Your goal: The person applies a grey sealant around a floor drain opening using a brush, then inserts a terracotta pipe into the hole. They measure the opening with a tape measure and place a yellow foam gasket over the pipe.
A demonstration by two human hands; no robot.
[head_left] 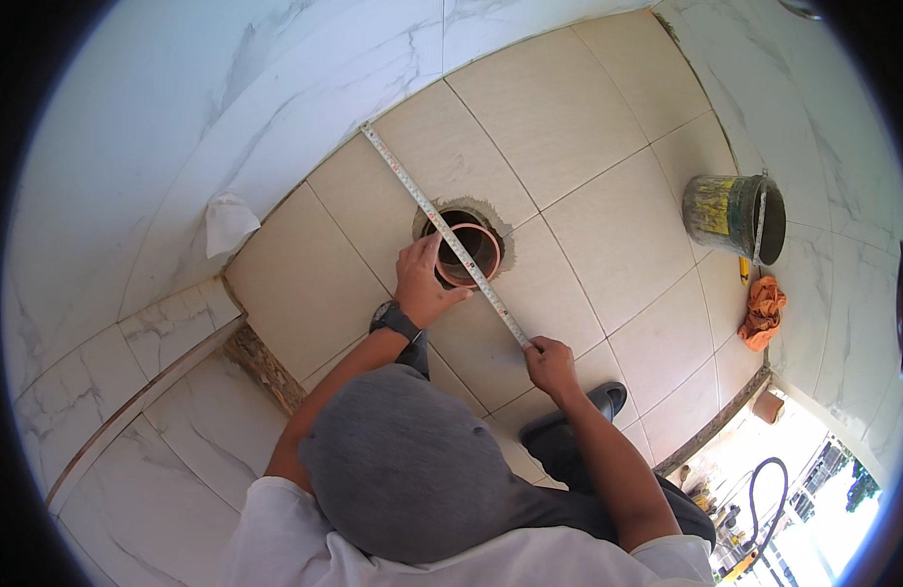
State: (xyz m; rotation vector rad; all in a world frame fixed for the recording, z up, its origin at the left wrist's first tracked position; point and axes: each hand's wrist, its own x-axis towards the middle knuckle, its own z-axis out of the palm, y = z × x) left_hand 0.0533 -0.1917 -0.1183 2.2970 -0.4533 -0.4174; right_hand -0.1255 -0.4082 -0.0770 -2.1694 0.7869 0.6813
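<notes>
A white tape measure (409, 183) stretches in a straight line over the floor, its far end at the foot of the back wall. My right hand (551, 365) is closed around its near end. Beneath the tape, a reddish-brown pipe (496, 264) stands in a round hole (505, 220) cut through the tiles, with rough grey mortar about it. My left hand (427, 286) grips the near left side of the pipe's rim, fingers at the left and thumb along the near edge. Part of the pipe mouth is hidden under the tape.
A paint-stained bucket (706, 210) lies tipped on its side at the right. Near it are a small yellow tool (744, 270) and a crumpled orange cloth (763, 313). White paper (229, 224) is by the left wall. At lower right, a doorway opens onto a hose (755, 489).
</notes>
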